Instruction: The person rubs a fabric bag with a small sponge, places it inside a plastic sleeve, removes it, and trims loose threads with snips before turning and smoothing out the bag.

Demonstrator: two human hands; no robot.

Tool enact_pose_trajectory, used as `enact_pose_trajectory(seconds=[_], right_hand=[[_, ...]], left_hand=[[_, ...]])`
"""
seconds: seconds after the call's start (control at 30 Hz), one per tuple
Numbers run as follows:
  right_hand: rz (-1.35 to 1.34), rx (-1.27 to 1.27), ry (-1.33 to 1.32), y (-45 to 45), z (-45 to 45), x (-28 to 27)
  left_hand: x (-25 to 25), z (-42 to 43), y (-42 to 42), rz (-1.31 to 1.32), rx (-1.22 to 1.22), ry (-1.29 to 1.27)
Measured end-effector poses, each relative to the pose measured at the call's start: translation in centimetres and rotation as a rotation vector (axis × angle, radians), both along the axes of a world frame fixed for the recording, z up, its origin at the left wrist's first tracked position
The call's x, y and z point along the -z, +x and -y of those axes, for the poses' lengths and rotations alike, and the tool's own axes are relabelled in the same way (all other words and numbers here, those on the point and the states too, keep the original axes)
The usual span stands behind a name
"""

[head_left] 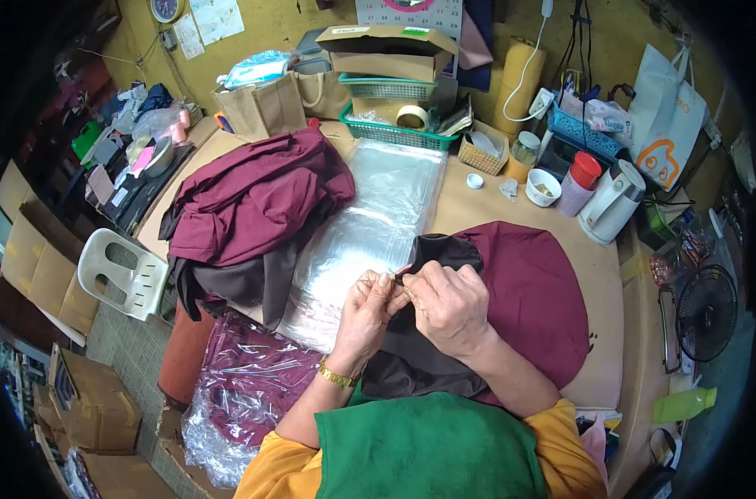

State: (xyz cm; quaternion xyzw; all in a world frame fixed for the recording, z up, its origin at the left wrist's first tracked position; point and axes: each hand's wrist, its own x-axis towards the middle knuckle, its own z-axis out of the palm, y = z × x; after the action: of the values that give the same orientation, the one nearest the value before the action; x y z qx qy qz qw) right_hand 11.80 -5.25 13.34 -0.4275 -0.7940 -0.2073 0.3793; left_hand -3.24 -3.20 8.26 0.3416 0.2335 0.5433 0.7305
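A maroon and dark-brown garment (pixel 532 291) lies bunched on the table in front of me. Both my hands meet over its dark part, fingertips almost touching. My left hand (pixel 366 312), with a gold watch (pixel 336 373) at the wrist, pinches a small dark bit at the garment's edge. Closed on the same spot, my right hand (pixel 451 306) grips from the other side. The fingers hide most of this bit, so its detail is unclear. Left of my hands, a stack of clear plastic bags (pixel 370 208) lies flat, partly beneath a heap of maroon and dark garments (pixel 257 195).
Plastic-wrapped maroon garments (pixel 253 374) sit low at the left, near a white chair (pixel 124 274). Green baskets (pixel 395 129) holding tape stand at the back. A kettle (pixel 612 202), a small bowl (pixel 543 188) and a glass jar (pixel 523 150) line the right back.
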Motion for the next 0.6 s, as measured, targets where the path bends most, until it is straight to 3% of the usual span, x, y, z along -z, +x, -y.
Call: enact_pose_trajectory(seconds=[0.5,0.57,0.6], right_hand=[[-0.003,-0.033,0.014,0.5,-0.2,-0.2],[-0.123,-0.085,-0.185,0.8,-0.1,-0.5],[-0.342,-0.142,-0.27,0.8,-0.5,-0.4]], left_hand=[[0.6,-0.1,0.1,0.004,0.01,0.007],[0.6,0.1,0.0,0.009,0.012,0.017],[0.5,0.2,-0.1,0.016,0.012,0.029]])
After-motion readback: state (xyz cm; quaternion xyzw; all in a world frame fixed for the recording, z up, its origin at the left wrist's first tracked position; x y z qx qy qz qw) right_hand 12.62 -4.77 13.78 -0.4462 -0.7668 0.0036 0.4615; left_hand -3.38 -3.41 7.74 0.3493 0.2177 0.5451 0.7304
